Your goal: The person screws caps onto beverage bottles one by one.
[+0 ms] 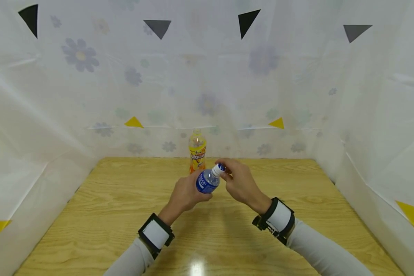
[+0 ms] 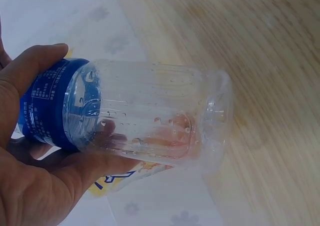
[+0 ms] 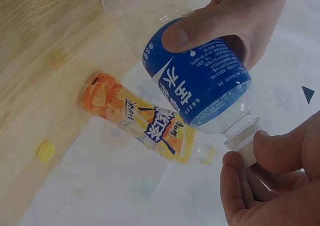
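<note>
My left hand (image 1: pixel 186 193) grips a clear plastic drink bottle (image 1: pixel 207 182) around its blue label. The bottle is tilted, its neck toward my right hand (image 1: pixel 243 183). Right thumb and fingertips pinch the white cap (image 3: pixel 248 154) at the neck; in the head view its top looks blue. Droplets cling to the bottle's clear lower part (image 2: pixel 145 111), which the left wrist view shows with the base clear of the fingers. Just behind it stands an upright iced tea bottle (image 1: pixel 197 149) with a yellow and orange label and an uncapped mouth.
A yellow bottle cap (image 3: pixel 46 151) lies on the wooden table (image 1: pixel 124 207) near the tea bottle. White flower-print sheeting (image 1: pixel 207 76) encloses the table at the back and both sides, with black, grey and yellow triangles on it.
</note>
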`<state>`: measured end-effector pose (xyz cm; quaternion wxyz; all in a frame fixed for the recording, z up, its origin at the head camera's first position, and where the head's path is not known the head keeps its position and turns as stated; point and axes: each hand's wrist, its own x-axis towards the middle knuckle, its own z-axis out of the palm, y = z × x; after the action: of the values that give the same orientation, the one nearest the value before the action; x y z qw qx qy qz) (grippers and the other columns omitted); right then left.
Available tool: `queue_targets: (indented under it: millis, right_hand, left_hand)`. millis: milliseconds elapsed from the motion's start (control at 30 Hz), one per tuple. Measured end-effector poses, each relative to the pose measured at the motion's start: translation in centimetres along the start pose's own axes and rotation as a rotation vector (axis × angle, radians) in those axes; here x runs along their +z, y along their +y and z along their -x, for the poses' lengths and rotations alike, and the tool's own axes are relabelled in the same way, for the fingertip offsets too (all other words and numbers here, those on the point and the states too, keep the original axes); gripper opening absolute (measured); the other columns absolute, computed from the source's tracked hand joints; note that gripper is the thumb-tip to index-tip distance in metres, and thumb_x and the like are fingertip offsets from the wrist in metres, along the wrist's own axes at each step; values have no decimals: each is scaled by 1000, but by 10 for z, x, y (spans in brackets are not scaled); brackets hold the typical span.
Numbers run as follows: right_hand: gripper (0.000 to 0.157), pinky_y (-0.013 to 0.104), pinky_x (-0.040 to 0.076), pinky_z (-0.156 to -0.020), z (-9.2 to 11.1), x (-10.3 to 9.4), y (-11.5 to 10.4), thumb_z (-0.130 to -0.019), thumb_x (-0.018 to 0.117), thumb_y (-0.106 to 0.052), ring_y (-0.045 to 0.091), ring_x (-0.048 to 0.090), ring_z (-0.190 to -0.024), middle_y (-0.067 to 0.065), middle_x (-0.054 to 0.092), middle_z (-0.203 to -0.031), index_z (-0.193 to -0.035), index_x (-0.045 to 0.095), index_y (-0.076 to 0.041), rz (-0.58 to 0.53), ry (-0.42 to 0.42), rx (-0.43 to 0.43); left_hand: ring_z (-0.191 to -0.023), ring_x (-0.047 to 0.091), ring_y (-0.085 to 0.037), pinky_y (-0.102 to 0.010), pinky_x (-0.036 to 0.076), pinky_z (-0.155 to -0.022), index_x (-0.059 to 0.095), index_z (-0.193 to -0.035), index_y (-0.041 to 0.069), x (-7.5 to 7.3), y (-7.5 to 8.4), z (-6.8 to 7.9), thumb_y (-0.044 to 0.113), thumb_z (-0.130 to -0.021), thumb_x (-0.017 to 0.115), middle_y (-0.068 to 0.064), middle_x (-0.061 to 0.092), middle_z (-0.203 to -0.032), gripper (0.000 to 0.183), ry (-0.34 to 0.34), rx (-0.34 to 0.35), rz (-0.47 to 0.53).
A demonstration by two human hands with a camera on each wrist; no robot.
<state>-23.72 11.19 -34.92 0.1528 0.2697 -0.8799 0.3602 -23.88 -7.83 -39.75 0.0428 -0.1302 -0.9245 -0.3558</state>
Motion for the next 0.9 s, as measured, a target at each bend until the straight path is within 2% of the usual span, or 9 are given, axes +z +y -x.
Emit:
queue_targets:
  millis: [300, 500, 733, 900]
  right_hand:
    - [31, 41, 60, -80, 0, 2, 2, -92, 62, 12, 24, 67, -96, 14, 68, -110, -121, 65, 0, 17, 11, 0]
    - [28, 36, 54, -72, -1, 3, 3, -91, 66, 9, 20, 61, -85, 12, 67, -103, -117, 65, 1, 53, 42, -29]
    - [24, 34, 54, -68, -1, 7, 5, -91, 67, 7, 18, 60, -81, 9, 66, -97, -113, 64, -1, 58, 42, -11]
    - [23, 31, 48, -63, -1, 7, 3, -90, 69, 4, 16, 54, -75, 7, 63, -92, -111, 64, -2, 85, 48, -15]
  left_hand:
    - [-103, 70, -27, -44, 58, -86, 59, -134, 11, 1, -1, -1, 31, -74, 91, -10, 72, -116, 70, 10, 14, -8]
    - [-100, 70, -26, -44, 58, -84, 59, -132, 11, 2, -3, -1, 30, -74, 91, -10, 72, -114, 68, 22, 28, -12]
    - [-101, 70, -26, -44, 58, -85, 59, -133, 11, 4, -4, 0, 31, -74, 91, -10, 72, -114, 70, 25, 17, -14]
    - [-101, 71, -26, -44, 58, -84, 60, -132, 11, 4, -4, 1, 31, -74, 91, -10, 73, -114, 69, 42, 22, -9]
